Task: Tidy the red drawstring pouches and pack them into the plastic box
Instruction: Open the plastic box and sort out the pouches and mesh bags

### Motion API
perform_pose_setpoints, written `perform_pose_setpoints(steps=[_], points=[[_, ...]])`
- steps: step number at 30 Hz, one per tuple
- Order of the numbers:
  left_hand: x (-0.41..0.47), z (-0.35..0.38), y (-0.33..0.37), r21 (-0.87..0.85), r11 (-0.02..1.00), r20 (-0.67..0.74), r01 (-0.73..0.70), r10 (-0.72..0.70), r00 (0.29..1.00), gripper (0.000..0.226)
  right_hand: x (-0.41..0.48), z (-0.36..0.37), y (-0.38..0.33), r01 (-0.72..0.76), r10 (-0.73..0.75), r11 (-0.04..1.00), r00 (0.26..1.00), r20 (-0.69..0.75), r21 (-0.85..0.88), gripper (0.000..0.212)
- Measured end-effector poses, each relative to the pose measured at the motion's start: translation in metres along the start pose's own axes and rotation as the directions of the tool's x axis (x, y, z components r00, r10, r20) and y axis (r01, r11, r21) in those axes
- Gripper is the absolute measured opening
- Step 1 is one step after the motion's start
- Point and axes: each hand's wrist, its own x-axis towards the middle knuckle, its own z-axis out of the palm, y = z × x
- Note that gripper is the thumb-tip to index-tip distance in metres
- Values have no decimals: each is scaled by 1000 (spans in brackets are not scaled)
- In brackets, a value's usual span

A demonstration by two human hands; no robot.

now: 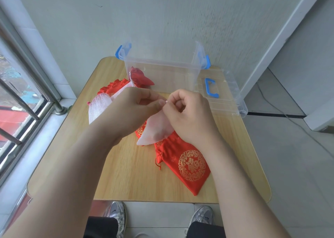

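Left hand (pixel 133 109), right hand (pixel 188 114): both pinch the cord (pixel 166 102) of a sheer pouch (pixel 155 131) hanging in front of the box (pixel 162 71).
Red pouches: one (pixel 139 77) inside the box, another (pixel 189 165) loose before it.
Risk: a hard tug likely snaps or knots the cord, and a slipped pinch drops the pouch.

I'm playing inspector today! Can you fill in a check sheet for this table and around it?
Surface: wooden table, under the box and pouches.
Job's things: one red pouch inside the clear plastic box; gold-printed red pouch and others on the table; lid beside the box.
Clutter: white mesh sleeve, left.
Grippers: left hand and right hand both pinch the pale pouch at its top.
Cables: dark cable on the floor, right.
Surroundings: barred window left, wall behind.
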Motion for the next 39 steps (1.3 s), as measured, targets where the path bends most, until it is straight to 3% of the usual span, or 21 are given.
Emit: perform_pose_setpoints(steps=[7,11,18,22,27,31,35,37,39], points=[[2,2,-3,72,997,-2,14,-14,1000,23,-2,5,1,80,-80,995,997,9,-56,13],[5,2,-6,79,997,-66,-21,26,997,21,-2,7,-2,9,-12,999,998,66,45,15],[4,-1,-7,142,964,-83,-225,238,968,8,2,4,1,-190,174,960,980,94,208,18],[5,-3,-11,224,937,-99,-268,295,950,18,3,1,0,-208,186,956,975,120,208,19],[5,-1,-13,329,911,-89,-247,291,953,12,1,1,-6,-236,215,961,965,149,141,29],[2,-2,-11,354,886,-10,-299,323,946,13,4,-4,-11,-462,327,793,873,363,396,29],[4,-1,-12,372,866,15,-335,355,935,15,5,-5,-14,-611,403,612,787,467,503,15],[6,-1,-15,387,862,-22,-328,364,931,14,5,-4,-14,-593,415,592,805,423,546,18],[8,-3,-18,406,860,-60,-309,362,930,16,4,-6,-12,-520,402,673,854,329,527,19]])
